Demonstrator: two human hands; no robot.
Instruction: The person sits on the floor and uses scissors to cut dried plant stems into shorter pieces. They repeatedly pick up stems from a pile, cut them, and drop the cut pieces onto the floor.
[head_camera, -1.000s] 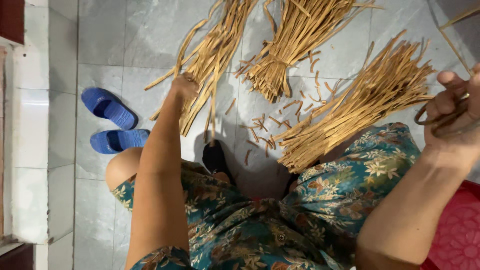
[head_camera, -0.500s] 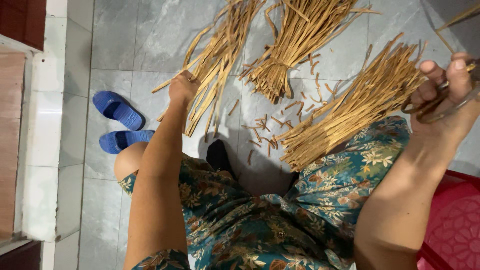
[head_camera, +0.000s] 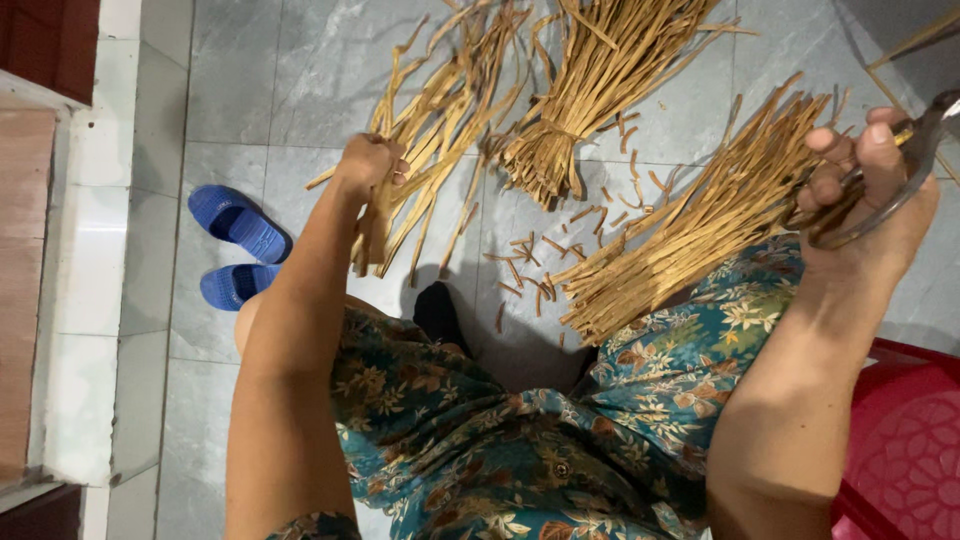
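Tiled floor (head_camera: 300, 80); fingers (head_camera: 385, 165) seemingly around strips (head_camera: 440, 110).

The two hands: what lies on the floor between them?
In the head view, between left hand and right hand: a tied bundle of tan strips, short cut scraps.

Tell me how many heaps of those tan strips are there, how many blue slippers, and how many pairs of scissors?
Heaps of tan strips: 3 - one gripped by the left hand, a tied bundle, one by the right knee
Blue slippers: 2
Scissors: 1, in the right hand
Total: 6
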